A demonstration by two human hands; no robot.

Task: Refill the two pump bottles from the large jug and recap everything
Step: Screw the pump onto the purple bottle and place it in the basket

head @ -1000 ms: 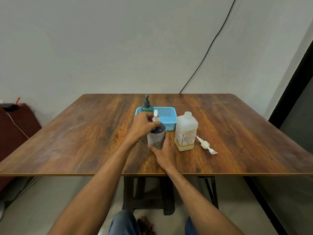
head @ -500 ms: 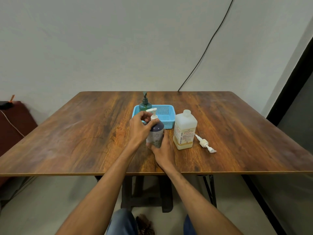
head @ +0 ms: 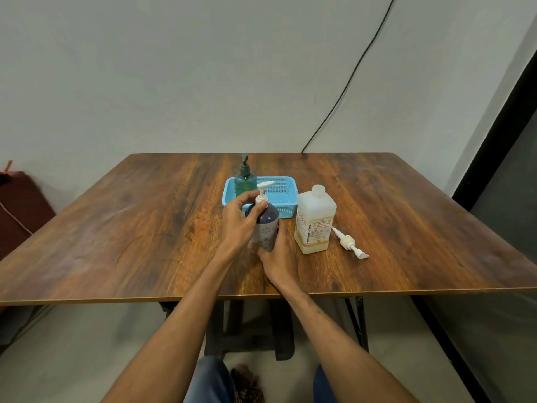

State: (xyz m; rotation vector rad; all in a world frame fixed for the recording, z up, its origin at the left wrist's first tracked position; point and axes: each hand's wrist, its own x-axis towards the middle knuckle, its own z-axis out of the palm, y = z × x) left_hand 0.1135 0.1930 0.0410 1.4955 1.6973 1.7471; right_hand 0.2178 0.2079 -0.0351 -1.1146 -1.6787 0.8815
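A purple and white pump bottle (head: pixel 266 225) stands on the table in front of me. My right hand (head: pixel 277 254) grips its lower body from the near side. My left hand (head: pixel 239 222) pinches the collar of its white pump head (head: pixel 263 189), whose nozzle points right. A large translucent white jug (head: pixel 315 221) with an orange-printed label stands just to the right, its neck uncapped. A loose white pump (head: pixel 350 244) lies on the table right of the jug. A green pump bottle (head: pixel 245 177) stands in the left end of a blue basket (head: pixel 286 196).
The wooden table (head: pixel 145 228) runs wide on both sides, its front edge close to me. A black cable (head: pixel 348 82) hangs down the wall behind the table. A dark red seat (head: pixel 17 210) sits at the far left. A dark doorframe stands at the right.
The white pump head has turned under my left hand: its nozzle now points right. My right hand stays on the bottle. The view has shifted slightly.
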